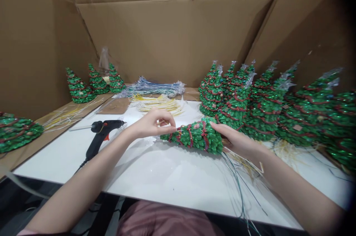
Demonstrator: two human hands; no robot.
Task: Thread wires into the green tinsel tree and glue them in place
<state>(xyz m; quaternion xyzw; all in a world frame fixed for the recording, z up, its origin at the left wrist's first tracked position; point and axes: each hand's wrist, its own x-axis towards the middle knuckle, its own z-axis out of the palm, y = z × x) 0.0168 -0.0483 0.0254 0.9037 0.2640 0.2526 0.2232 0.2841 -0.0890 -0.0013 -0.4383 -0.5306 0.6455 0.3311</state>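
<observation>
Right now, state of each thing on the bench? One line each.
Left hand: fingers pinched at the tip of the held tree.
Right hand: gripping the held tree's base.
Held tree: lying sideways, wires trailing from its base.
Glue gun: lying on the table, untouched.
Tree cluster: upright, right side.
Three small trees: upright, far left.
Wire bundles: lying loose.

The tree [194, 136] is covered in glittery green, wound with red garland. The glue gun [98, 138] is black with an orange-red trigger. Yellow strands [158, 104] and what seem blue-white wires [155, 87] are seen at the white table's [167, 176] far edge.
</observation>
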